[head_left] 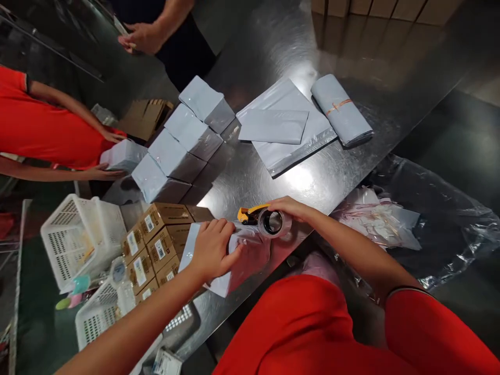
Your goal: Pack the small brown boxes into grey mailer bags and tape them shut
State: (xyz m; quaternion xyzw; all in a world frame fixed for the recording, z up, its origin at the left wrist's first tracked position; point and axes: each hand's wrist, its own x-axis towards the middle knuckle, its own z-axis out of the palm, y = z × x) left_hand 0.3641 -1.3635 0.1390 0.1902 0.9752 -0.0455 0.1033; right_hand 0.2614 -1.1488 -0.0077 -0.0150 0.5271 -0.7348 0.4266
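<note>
My left hand [214, 249] lies on a grey-white wrapped package [244, 255] at the table's near edge, its fingers on top and its thumb spread to the right. My right hand [288, 207] grips a yellow tape dispenser [250, 213] that carries a clear tape roll [286, 225]. The dispenser is over the package's upper right side, just right of my left hand. Beyond it lie a flat grey mailer bag [289, 151] and a smaller folded bag [273, 125] on top of it.
Several wrapped packages [187, 130] stand in a block; stacked brown boxes [160, 245] and white baskets [84, 234] are left. A rolled bag bundle [341, 109] lies far right on the metal table [250, 182]. A co-worker's hands hold a package [124, 155]; another person stands behind.
</note>
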